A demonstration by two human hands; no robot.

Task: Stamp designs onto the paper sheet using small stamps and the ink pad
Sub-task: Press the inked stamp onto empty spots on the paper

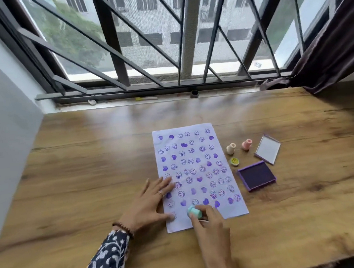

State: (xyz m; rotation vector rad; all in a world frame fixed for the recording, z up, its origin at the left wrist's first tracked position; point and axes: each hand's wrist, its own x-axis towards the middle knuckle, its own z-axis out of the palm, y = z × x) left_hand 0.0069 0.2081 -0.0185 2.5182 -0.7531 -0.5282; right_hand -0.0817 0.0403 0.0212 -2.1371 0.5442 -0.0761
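Note:
A white paper sheet [196,163] lies on the wooden table [91,170], covered with several purple smiley and heart prints. My left hand [149,204] rests flat on the sheet's near left edge, fingers spread. My right hand [208,225] grips a small mint-green stamp [194,212], tilted over the sheet's near end. To the right of the sheet sits the open purple ink pad [256,175], with its lid [267,149] behind it. A cream stamp [231,148], a pink stamp [246,144] and a yellow smiley stamp [234,161] stand between the sheet and the lid.
A barred window [166,41] and its sill run along the table's far edge, with small odds and ends on the sill. A dark curtain [328,52] hangs at the right. A grey wall [5,123] borders the left side.

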